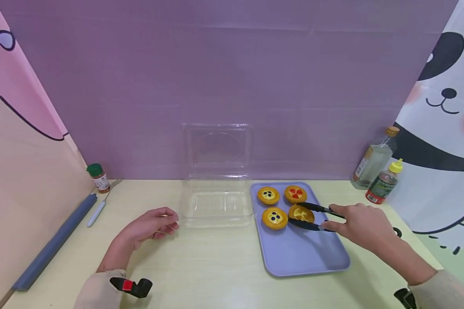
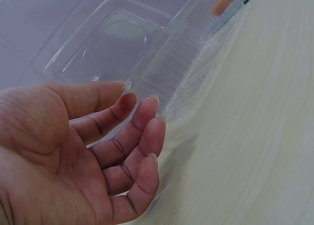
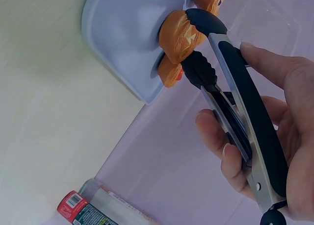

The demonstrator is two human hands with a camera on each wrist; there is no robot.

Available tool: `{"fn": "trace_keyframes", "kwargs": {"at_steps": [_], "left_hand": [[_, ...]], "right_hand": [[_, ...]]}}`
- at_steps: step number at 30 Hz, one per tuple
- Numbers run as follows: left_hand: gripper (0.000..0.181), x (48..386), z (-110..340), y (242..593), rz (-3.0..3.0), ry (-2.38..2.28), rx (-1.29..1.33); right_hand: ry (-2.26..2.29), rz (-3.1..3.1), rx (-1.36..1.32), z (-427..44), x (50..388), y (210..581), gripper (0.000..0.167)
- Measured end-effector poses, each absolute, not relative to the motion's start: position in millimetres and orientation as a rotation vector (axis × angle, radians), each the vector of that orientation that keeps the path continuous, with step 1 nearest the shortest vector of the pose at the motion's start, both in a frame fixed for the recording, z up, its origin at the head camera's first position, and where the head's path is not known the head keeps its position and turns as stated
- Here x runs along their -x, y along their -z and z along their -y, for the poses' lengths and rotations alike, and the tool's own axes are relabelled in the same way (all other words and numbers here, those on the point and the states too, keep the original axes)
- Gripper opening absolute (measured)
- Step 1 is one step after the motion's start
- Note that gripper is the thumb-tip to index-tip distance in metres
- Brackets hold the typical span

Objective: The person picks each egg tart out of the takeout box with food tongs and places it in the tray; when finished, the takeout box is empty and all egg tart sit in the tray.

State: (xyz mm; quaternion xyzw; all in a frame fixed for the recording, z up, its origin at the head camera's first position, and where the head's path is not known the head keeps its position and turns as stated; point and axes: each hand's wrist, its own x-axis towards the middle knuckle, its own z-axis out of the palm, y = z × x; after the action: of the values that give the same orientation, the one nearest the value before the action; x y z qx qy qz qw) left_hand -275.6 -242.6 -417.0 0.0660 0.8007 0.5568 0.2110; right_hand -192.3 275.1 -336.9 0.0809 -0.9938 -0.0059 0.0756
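My right hand grips black-and-silver tongs, whose black tips are on either side of an egg tart with a pale yellow topping. Whether this tart is off the tray cannot be told. Three more tarts sit on the lavender tray: two with dark berries, a back-left tart and a front-left tart, and one red-topped tart. Beside the left edge of a clear plastic clamshell box, its lid raised, my left hand has loosely bent fingers. Contact with the box is unclear.
A glass bottle and a yellow-capped bottle stand at the back right. A green-lidded jar, a white-handled tool and a long blue roll are on the left. A purple backdrop rises behind the table.
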Motion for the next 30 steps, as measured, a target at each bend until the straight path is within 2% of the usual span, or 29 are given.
{"fn": "trace_keyframes", "kwargs": {"at_steps": [7,17,30], "left_hand": [[0.031,275.6,243.5,416.9,-2.229,-1.551,-0.183],[0.03,275.6,244.5,418.3,-2.22,-1.553,-0.206],[0.033,275.4,242.8,416.8,-2.213,-1.553,-0.189]], "right_hand": [[-0.01,3.007,-0.216,-275.6,194.2,336.5,0.066],[0.004,2.961,-0.222,-278.1,192.4,333.8,0.067],[0.007,3.001,-0.125,-290.4,183.5,316.0,0.089]]}}
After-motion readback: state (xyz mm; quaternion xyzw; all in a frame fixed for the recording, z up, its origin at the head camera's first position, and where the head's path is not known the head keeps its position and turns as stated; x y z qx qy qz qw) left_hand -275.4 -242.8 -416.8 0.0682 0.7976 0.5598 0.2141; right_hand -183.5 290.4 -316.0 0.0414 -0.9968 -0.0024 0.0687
